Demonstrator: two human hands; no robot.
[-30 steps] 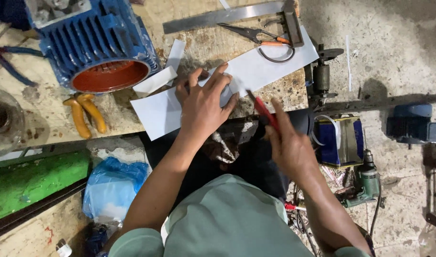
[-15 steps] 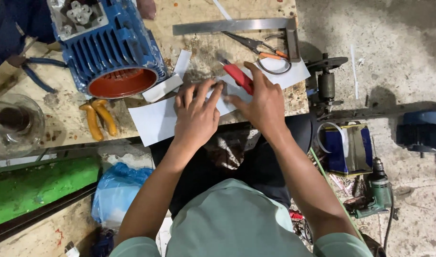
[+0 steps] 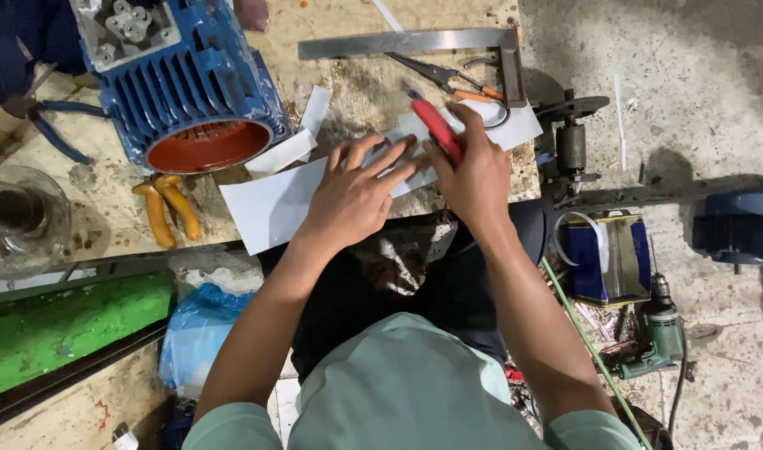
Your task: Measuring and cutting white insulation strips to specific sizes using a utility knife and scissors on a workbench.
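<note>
Head view: a person works at a worn tabletop point(image 3: 331, 50).
Left hand point(image 3: 352, 196): fingers spread, pressing the white paper strip point(image 3: 273, 204) flat.
Right hand point(image 3: 473, 167): grip pinching a red-handled tool point(image 3: 438, 127) on the strip's right part.
Nearby: blue motor point(image 3: 181, 92), steel square point(image 3: 415, 40).
Technique: best kept pinned flat, the tool guided steadily.

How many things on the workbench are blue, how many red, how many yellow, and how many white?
Blue: 1, the ribbed blue metal motor housing
Red: 1, the red-handled tool gripped in the right hand
Yellow: 1, the yellow-handled pliers
White: 3, the long white paper sheet under the left hand, plus two small white paper scraps
Total: 6
</note>
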